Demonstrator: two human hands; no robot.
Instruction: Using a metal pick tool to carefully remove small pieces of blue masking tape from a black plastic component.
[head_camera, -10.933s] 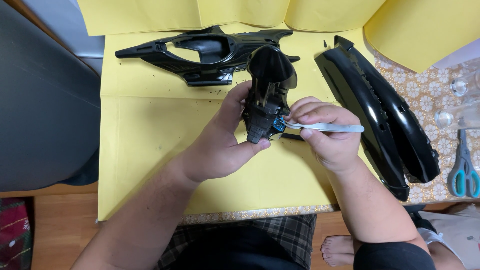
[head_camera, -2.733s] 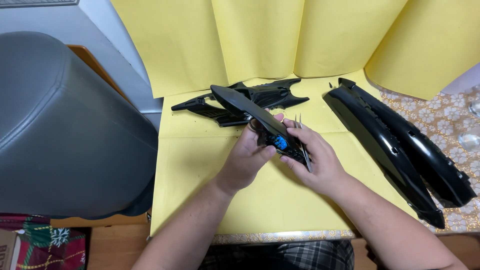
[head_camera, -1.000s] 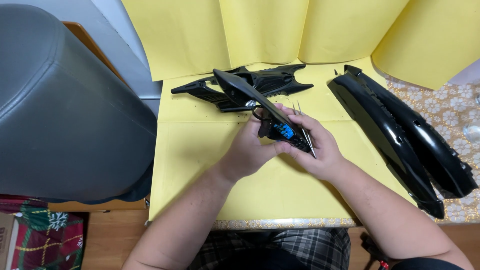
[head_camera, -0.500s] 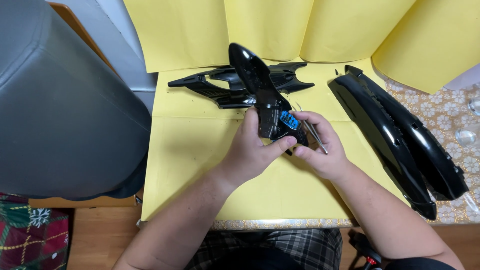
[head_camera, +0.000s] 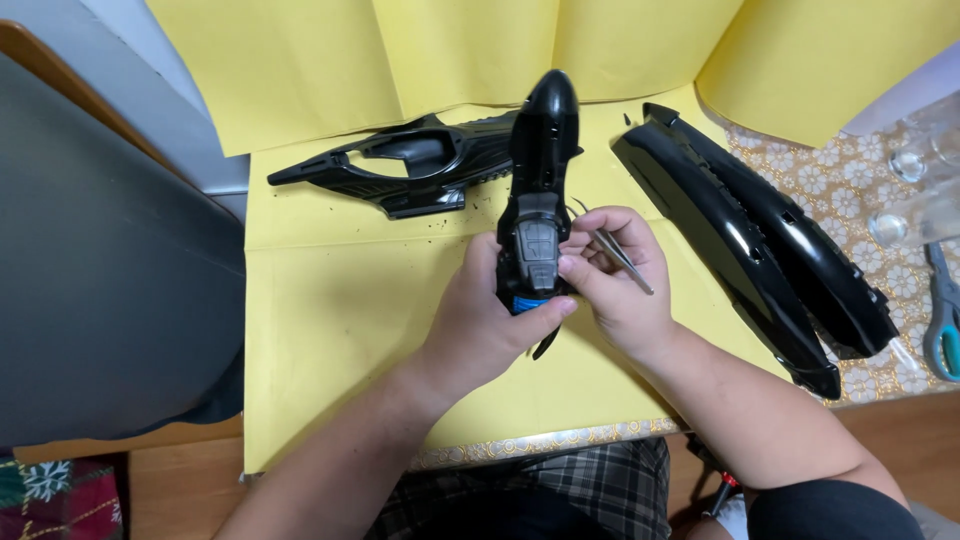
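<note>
Gripping at frame centre, black plastic part (head_camera: 540, 190) clasped upright by left hand (head_camera: 485, 325), thin metal tweezers (head_camera: 618, 256) pinched in right hand (head_camera: 618, 285), yellow paper (head_camera: 330, 300) spread on tabletop (head_camera: 830, 170).

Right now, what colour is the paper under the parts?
Yellow paper, clearest in the head view.

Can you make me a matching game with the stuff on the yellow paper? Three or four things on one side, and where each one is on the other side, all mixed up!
Things:
1. narrow black shell piece
2. thin metal tool
3. open black frame piece
4. long glossy black panels

Places:
A. lying on the yellow paper at the far left, touched by no hand
B. held up on end, gripped by the left hand
C. lying at the right, partly on the flowered cloth
D. in the right hand

Pairs: 1-B, 2-D, 3-A, 4-C
</note>
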